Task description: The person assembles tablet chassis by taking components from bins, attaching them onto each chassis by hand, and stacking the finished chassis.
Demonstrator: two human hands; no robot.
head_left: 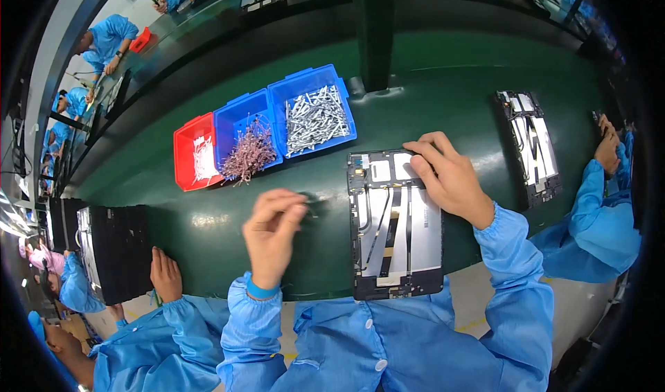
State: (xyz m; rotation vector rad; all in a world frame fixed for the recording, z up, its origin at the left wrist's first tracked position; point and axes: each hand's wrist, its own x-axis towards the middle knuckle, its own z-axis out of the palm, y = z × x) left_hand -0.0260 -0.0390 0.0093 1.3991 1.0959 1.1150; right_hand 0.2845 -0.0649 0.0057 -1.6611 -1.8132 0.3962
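Tablet chassis [396, 226] lies open-backed just under your right hand [449, 177], whose fingers press flat on its top corner, gripping nothing. Your left hand [271, 231], beside its left edge, pinches something too small to make out. Judging by the bare ribbon cables [389, 229], it's thin, light and fragile; handle it by the frame edges.

A dark green table [443, 87] is carrying two blue bins [277, 115] and one red bin [187, 158]; blue sleeves [516, 267] are flanking a black-and-silver tablet chassis [396, 226].
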